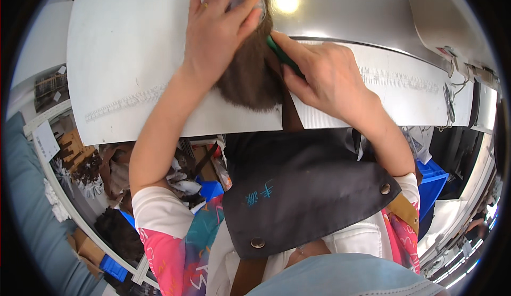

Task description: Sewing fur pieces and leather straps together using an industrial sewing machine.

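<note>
A brown fur piece (250, 86) lies on the white worktop, running up to the top of the view. My left hand (215, 32) rests over its upper end with the fingers spread, their tips on a greyish, shiny part (260, 3) that I cannot make out fully. Along the fur's right edge, my right hand (327, 70) is closed around a slim green tool (282, 54), its index finger stretched along it. The tool's tip is hidden against the fur. A dark brown strip (291, 112) hangs from the fur over the table's near edge.
Ruler markings run along the white worktop (122, 46). A metal machine bed (340, 14) lies at the far right, with a beige housing (447, 19) beyond it. Small scissors (450, 104) hang by the right edge. Below are fur scraps (117, 171) and a blue bin (432, 184).
</note>
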`<state>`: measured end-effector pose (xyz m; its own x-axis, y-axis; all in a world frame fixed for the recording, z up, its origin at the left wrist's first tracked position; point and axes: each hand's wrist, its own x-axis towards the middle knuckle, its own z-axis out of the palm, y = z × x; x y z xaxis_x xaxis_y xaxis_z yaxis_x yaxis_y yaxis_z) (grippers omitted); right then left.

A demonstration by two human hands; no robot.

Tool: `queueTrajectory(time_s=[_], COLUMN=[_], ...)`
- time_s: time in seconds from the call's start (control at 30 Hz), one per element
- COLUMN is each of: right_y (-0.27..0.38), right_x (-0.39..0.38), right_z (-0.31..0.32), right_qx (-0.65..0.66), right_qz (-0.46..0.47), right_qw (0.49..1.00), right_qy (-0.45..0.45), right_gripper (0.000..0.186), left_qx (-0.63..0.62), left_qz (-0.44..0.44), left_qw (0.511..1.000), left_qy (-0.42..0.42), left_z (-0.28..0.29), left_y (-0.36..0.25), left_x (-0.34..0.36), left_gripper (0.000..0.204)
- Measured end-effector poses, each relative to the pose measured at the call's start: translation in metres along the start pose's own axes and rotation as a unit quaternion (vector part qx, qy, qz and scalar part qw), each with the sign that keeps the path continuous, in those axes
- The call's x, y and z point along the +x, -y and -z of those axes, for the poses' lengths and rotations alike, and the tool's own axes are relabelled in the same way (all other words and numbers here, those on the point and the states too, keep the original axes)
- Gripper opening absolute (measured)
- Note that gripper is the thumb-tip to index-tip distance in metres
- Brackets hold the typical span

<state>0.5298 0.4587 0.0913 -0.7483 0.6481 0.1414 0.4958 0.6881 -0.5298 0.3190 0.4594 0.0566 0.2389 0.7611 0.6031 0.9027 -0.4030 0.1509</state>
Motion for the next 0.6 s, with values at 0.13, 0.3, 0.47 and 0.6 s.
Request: queueTrajectory(time_s=[0.13,0.3,0.47,0.6], right_y=[0.002,0.02,0.03,0.018], right_x=[-0.01,-0.043,-0.058,-0.073], right_z=[0.004,-0.004,-0.007,0.008], right_qx=[0.047,0.059,-0.004,0.068], right_qz=[-0.031,0.033,0.068,0.08], right_qw=[0.998,0.998,0.998,0.993], right_qy=[-0.003,-0.012,0.016,0.044], right_gripper=[0.044,0.045,0.054,0.051], left_qx=[-0.059,-0.245,-0.18,-0.049], left_qz=[0.013,0.119,0.105,0.068], left_qw=[0.998,0.956,0.966,0.994], left_qy=[0.03,0.108,0.151,0.07], left_z=[0.007,0.032,0.042,0.032], left_y=[0.005,-0.014,-0.038,-0.045], left_x=[-0.001,-0.008,-0.015,-0.033], left_gripper=[0.025,0.02,0.025,0.024])
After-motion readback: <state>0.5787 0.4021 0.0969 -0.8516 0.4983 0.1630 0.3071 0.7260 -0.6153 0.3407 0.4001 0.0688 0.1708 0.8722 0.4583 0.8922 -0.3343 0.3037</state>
